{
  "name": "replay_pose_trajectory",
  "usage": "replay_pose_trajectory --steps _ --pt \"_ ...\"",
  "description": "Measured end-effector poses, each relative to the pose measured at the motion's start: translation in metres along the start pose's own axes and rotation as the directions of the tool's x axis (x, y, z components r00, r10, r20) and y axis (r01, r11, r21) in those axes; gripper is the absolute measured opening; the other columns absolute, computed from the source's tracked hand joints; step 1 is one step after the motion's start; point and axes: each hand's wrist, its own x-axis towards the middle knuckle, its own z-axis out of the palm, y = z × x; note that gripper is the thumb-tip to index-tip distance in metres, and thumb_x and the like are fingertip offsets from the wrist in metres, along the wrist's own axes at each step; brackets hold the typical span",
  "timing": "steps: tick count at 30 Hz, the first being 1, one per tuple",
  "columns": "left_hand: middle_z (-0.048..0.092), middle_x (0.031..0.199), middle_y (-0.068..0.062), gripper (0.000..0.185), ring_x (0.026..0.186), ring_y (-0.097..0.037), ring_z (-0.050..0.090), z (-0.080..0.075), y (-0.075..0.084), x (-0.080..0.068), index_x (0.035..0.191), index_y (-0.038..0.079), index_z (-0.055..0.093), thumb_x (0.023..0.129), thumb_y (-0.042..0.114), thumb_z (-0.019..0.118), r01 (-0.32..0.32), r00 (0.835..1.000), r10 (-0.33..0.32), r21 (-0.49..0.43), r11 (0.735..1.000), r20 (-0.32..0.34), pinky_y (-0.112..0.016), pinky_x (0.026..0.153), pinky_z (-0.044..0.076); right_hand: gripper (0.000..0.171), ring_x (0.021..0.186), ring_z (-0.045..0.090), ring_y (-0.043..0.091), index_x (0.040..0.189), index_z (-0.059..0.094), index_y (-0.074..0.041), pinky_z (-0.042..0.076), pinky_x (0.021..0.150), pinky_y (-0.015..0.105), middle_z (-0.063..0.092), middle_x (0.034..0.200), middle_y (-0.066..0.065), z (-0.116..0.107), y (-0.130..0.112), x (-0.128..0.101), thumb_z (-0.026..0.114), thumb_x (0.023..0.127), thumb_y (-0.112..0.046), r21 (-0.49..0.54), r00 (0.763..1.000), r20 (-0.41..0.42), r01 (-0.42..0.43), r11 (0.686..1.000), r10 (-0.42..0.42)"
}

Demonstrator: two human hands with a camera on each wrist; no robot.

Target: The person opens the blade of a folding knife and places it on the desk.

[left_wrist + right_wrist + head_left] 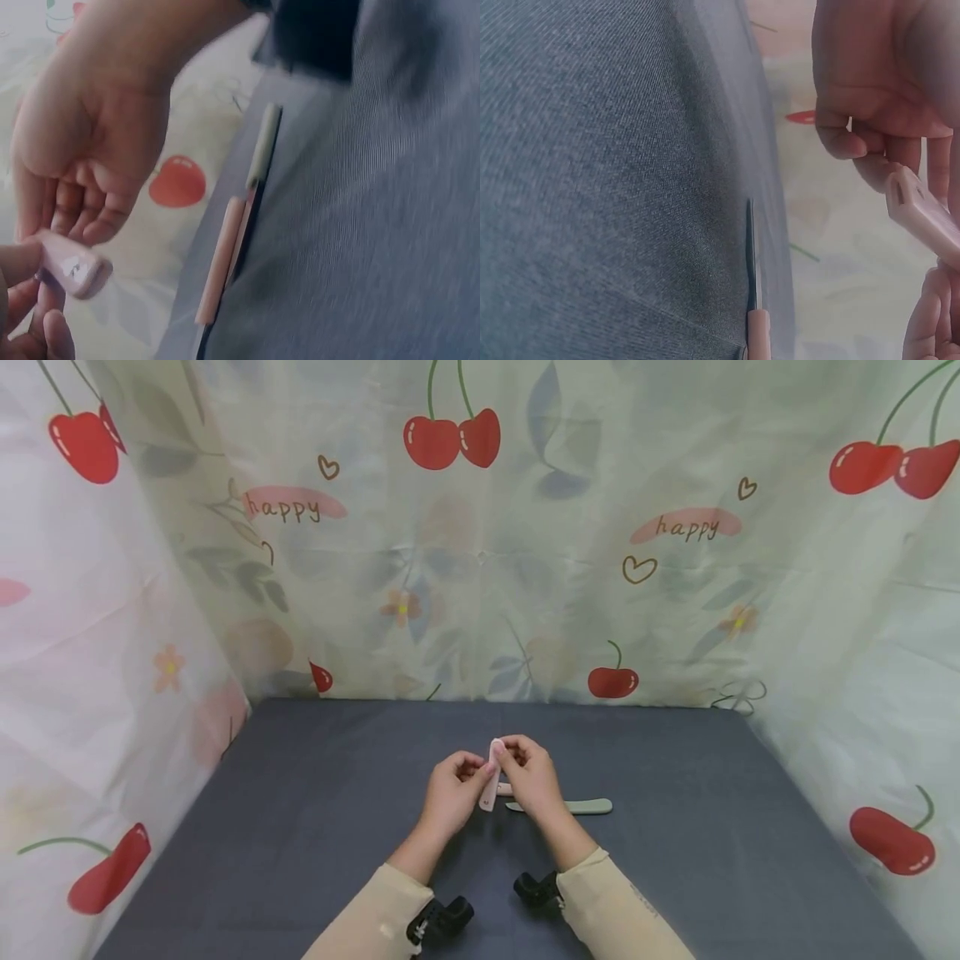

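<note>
We see both hands raised above the grey table [300, 827], the left hand [452, 793] and the right hand [531, 777] each pinching the same pink strap piece [492, 774] between curled fingers and thumb (it stands nearly upright between them, touching both). On the table just beyond and under the right hand lie two more strips, end to end: one pink strip [221, 259] and one pale green strip [573, 807]. That makes three strips, two pink and one green.
</note>
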Motion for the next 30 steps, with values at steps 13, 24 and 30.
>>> replay_pose_trajectory --steps 13,24,30 --pt "0.052 0.075 0.001 0.022 0.066 -0.015 0.048 -0.012 0.001 0.006 0.089 0.011 0.057 0.102 0.029 0.060 -0.073 0.978 0.047 0.123 0.990 0.205 -0.029 0.060 0.039 0.021 0.083 0.065 0.028 0.111 0.065 0.013 0.056 0.077 0.045 0.068 0.091 0.021 -0.008 -0.034 -0.011 0.058 0.101 -0.003 0.069 0.994 0.109 -0.037 0.997 0.030" --pt "0.054 0.076 0.000 0.019 0.071 -0.015 0.050 -0.015 0.001 0.006 0.085 0.008 0.061 0.101 0.018 0.061 -0.115 0.977 0.101 0.063 0.991 0.189 -0.031 0.066 0.041 0.020 0.074 0.064 0.015 0.108 0.068 0.007 0.057 0.075 0.046 0.070 0.085 0.013 -0.007 -0.003 -0.005 0.060 0.101 -0.010 0.083 0.995 0.083 -0.068 0.994 0.061" --pt "0.057 0.076 0.000 0.019 0.072 -0.014 0.051 -0.015 -0.001 0.004 0.083 0.007 0.063 0.099 0.016 0.064 -0.115 0.980 0.103 0.058 0.992 0.172 -0.030 0.067 0.042 0.018 0.071 0.061 0.017 0.106 0.068 0.005 0.055 0.071 0.040 0.068 0.081 0.010 -0.011 -0.001 -0.008 0.062 0.100 -0.010 0.085 0.992 0.072 -0.108 0.991 0.102"
